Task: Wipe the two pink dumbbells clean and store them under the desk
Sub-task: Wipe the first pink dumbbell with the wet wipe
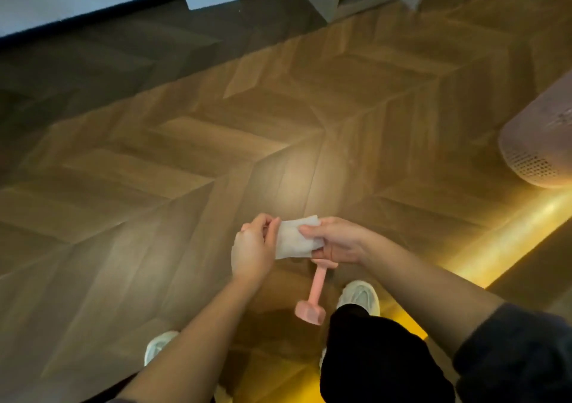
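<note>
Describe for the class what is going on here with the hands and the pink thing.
A person stands on a wooden floor, holding a white wipe spread between both hands. The left hand pinches its left edge. The right hand pins the other edge with its thumb and also holds the top end of a pink dumbbell, which hangs down. Only this one dumbbell is in view; the wipe is not on its handle or lower end.

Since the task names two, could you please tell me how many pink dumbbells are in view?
1. The pink dumbbell hangs from the right hand, which also holds the wipe. A second may be out of frame.
</note>
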Available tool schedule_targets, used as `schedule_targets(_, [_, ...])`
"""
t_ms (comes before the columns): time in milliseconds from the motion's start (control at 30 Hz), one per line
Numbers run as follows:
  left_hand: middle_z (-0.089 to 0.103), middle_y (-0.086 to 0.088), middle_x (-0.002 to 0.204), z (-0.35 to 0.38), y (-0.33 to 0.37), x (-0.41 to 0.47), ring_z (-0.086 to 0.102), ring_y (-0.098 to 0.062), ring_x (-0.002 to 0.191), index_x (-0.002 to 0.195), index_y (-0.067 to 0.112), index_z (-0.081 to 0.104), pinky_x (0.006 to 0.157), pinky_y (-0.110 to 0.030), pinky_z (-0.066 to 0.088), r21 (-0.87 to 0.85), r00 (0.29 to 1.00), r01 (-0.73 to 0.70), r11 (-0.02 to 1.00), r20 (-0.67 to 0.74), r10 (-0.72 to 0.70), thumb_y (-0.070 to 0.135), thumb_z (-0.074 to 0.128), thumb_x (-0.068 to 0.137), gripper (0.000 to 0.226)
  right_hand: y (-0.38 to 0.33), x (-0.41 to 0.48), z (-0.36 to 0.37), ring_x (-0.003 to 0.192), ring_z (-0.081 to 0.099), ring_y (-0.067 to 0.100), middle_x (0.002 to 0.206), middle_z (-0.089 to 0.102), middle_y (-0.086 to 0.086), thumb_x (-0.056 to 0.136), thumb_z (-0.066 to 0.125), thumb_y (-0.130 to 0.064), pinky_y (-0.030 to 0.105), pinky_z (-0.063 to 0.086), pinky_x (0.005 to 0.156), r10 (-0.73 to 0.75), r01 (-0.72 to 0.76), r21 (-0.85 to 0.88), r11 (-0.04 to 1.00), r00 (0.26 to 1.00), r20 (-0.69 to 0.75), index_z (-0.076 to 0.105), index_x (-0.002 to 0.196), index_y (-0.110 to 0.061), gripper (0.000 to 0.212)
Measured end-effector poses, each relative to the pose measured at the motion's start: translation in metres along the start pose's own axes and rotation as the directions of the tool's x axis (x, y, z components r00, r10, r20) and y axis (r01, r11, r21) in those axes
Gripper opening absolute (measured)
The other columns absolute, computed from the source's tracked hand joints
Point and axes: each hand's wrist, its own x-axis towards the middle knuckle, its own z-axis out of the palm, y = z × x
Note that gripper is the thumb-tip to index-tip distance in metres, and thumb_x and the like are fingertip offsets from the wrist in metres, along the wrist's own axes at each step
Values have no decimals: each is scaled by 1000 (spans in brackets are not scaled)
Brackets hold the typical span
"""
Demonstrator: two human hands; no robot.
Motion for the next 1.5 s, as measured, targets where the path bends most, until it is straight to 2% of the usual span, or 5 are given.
schedule_targets(100, [65, -5, 70, -11, 0, -15, 62, -28, 71, 82, 9, 61, 64, -44, 49, -7, 994, -62, 998, -94, 61, 27, 55, 100, 26, 6, -8, 7, 103, 63, 27, 103, 67, 16, 98, 52, -4, 45, 47, 104, -101, 105, -78, 991, 994, 46, 57, 119, 2, 23])
schedule_targets(633, [57, 4, 62, -117, 72, -131, 57, -28, 69, 79, 17, 56, 63, -42, 45, -30, 889, -331, 943, -346, 301, 30, 54, 100, 25, 17, -156, 93, 79, 74, 15, 88, 76, 6, 99, 53, -10, 31, 61, 67, -413, 443, -178, 879, 892, 182, 63, 108, -6, 14])
schedule_targets(933, [65, -13, 97, -12, -41, 19, 60, -36, 95, 80, 15, 56, 72, -39, 42, 306, 985, -79, 949, 168, 28, 46, 38, 102, 42, -8, 2, -12, 52, 65, 9, 69, 69, 6, 102, 47, -6, 19, 47, 41, -245, 192, -239, 952, 945, -217, 57, 123, 2, 24])
schedule_targets(1200, [51, -13, 133, 112, -141, 123, 51, -33, 122, 137, 12, 46, 94, -40, 42, 505, 833, -314, 804, 552, -21, 47, 52, 96, 54, 13, 151, -113, 90, 65, 25, 101, 64, 18, 103, 46, -7, 29, 57, 74, -111, 31, -185, 982, 893, -437, 50, 130, 8, 31])
schedule_targets(1500, [62, -7, 125, 168, -181, 147, 61, -29, 105, 135, 24, 42, 74, -35, 39, 458, 672, -490, 742, 740, -13, 73, 48, 86, 70, 38, 206, -113, 112, 61, 31, 126, 60, 21, 103, 48, -11, 40, 47, 102, -77, -33, -217, 976, 876, -477, 50, 134, 3, 34])
